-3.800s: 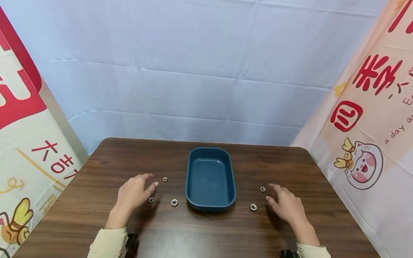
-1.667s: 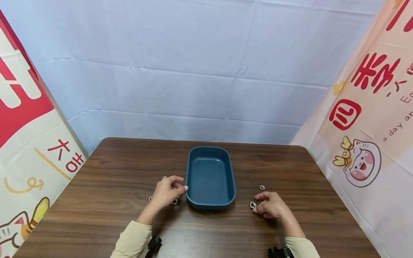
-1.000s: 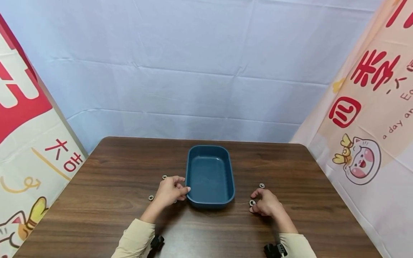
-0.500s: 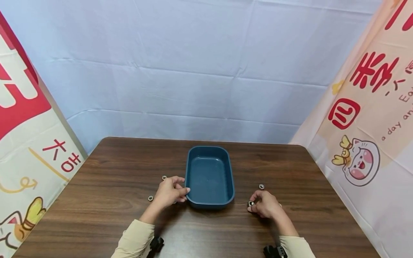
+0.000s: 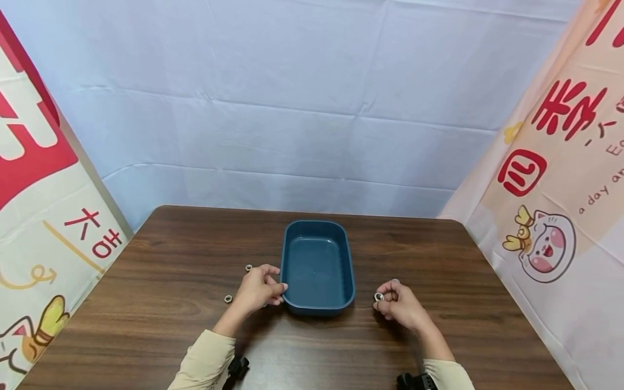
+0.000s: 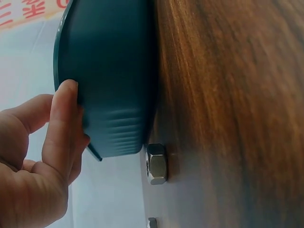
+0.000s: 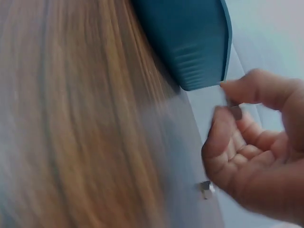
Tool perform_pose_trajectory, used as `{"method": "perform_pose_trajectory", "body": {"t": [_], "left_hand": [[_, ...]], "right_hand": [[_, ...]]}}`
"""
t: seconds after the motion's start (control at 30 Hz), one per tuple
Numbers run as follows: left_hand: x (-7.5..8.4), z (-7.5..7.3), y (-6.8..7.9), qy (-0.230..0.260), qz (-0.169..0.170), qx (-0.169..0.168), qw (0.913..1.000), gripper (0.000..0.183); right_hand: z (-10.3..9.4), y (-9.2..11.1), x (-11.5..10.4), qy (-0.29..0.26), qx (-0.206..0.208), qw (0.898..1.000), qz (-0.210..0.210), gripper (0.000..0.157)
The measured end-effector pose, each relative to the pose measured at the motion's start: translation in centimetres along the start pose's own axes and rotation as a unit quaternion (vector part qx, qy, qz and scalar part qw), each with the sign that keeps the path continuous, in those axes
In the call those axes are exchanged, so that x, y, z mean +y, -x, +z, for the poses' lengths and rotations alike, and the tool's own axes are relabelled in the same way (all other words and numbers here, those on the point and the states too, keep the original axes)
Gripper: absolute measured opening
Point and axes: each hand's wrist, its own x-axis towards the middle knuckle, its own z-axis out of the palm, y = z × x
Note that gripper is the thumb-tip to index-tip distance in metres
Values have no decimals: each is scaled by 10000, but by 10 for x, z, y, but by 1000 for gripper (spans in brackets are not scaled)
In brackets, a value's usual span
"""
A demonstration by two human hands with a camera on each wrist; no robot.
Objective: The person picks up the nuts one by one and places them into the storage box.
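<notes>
A dark blue rectangular container [image 5: 318, 311] stands on the wooden table. My left hand [image 5: 255, 290] pinches its left rim, thumb over the edge and fingers along the outer wall. In the right wrist view a metal hex nut [image 7: 234, 110] sits between the thumb and index finger of my right hand [image 5: 402, 307], held above the table right of the container. Another nut [image 5: 396, 280] lies just beyond that hand, partly hidden by it. Below my left hand, close to the container's wall, is a nut [image 6: 156, 164] that shows well in the left wrist view.
Two more nuts lie left of the container: one farther back [image 5: 249, 267], one [image 5: 228, 299] beside the left wrist. The brown table [image 5: 161, 254] has rounded far corners. A pale cloth [image 5: 273, 108] hangs behind it, with printed banners [image 5: 541, 216] at both sides.
My right hand has closed on the nearer right-hand nut and raised it off the table. Earlier, my left hand moved right to the container's rim, where it has stayed.
</notes>
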Motion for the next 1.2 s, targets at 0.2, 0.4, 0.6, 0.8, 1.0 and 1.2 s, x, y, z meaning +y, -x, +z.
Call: {"method": "perform_pose_trajectory", "body": {"t": [0.2,0.4,0.6,0.8,1.0,1.2], "left_hand": [[-1,0,0,-7,10,-26,10000,38],[-1,-1,0,4,-15,-30,10000,38],[1,-1,1,22,-79,-99,9999,39],[2,0,1,82,-129,-178,9997,40],[2,0,0,95,-156,-144,9997,40],[1,-1,0,78,-205,-136,9997,40]], "right_hand": [[7,-4,6,-1721,481,9839,-81,31],[9,-6,7,-2128,500,9755,-243,31],[9,-4,6,-2200,562,9737,-177,31],[9,0,-2,-2550,477,9655,-215,34],[9,-2,-14,-2636,263,9635,-377,29],[12,-5,-24,-2465,134,9683,-379,33]]}}
